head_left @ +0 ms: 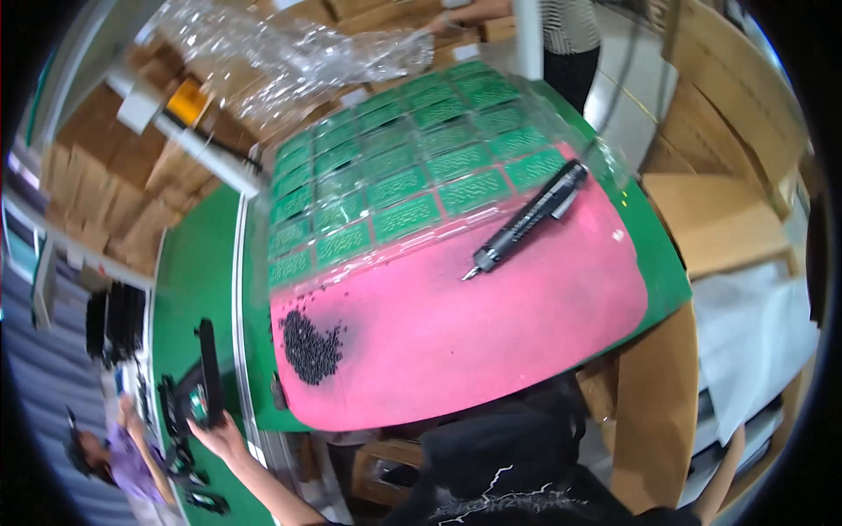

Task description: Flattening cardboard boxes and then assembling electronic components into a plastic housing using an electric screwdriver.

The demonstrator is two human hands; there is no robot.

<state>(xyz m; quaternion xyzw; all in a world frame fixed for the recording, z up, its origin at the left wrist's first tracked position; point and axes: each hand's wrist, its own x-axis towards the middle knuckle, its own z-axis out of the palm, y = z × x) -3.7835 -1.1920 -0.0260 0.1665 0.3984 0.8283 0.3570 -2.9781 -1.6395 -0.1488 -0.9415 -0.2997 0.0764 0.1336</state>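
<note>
At the lower left, my left hand (221,436) grips the near end of a black plastic casing (210,373), which is tilted over the green belt. A small green circuit board (198,403) shows beside the casing, just beyond my fingertips. Far to the right, my right hand (735,441) is at the near edge of a white sheet (754,342), its fingers closed on it; part of the hand is hidden. The sheet lies over dark flat parts (754,430) in an open cardboard box (653,394).
On the pink mat (491,351) lie a black electric screwdriver (531,219) and a pile of small black screws (311,346). Clear trays of green circuit boards (403,215) stand behind. More black parts (114,324) and a person in purple (132,460) are left; another person (570,44) stands behind.
</note>
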